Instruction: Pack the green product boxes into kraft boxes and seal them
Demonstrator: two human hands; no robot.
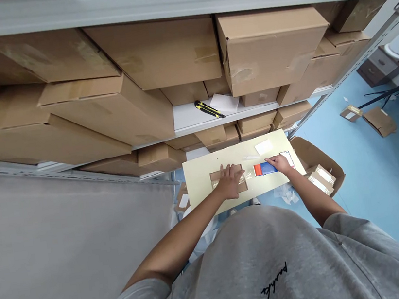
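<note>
My left hand (pixel 230 180) lies flat, fingers spread, on a small brown cardboard box (pixel 219 176) wrapped in clear film, on a pale yellow board (pixel 203 178). My right hand (pixel 279 163) rests on a flat red, blue and white package (pixel 265 168) to the right of the box, fingers curled over its edge. A white slip of paper (pixel 264 147) lies farther back on the board.
Grey metal shelves (pixel 195 115) hold many large cardboard boxes (pixel 267 47). A yellow and black utility knife (pixel 209 109) lies on a shelf beside white paper. An open carton (pixel 320 170) with small boxes stands on the blue floor at right. White scraps litter the floor.
</note>
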